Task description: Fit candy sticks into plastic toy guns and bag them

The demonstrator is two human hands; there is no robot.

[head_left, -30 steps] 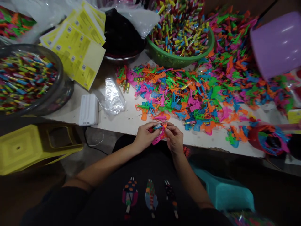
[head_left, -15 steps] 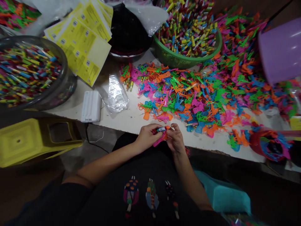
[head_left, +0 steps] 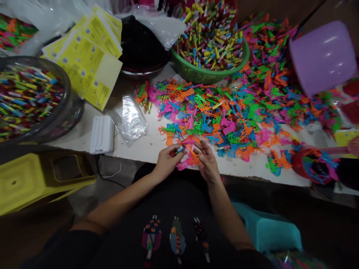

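My left hand (head_left: 167,161) is closed round a small bunch at the table's front edge. In it I see a pink plastic toy pistol (head_left: 183,164) and a small tube with a blue end (head_left: 180,149); the fingers partly cover both. To the right of the bunch is my right hand (head_left: 208,161), its fingers curved and apart. An orange toy pistol (head_left: 193,156) lies between the two hands, close to the right thumb. Just beyond spreads a heap of toy pistols (head_left: 207,119) in pink, green, blue and orange.
Small colourful tubes fill a green basket (head_left: 196,76) and a grey tub (head_left: 66,80). Yellow printed sheets (head_left: 89,67), clear plastic bags (head_left: 133,117) and a white box (head_left: 102,134) lie left. A purple bucket (head_left: 322,56) and red bowl (head_left: 298,164) are right; stools (head_left: 19,181) stand below.
My right hand's fingers have spread and drawn slightly apart from the bunch. The left hand keeps its hold, now a little lower its thumb. The whole view has shifted slightly.
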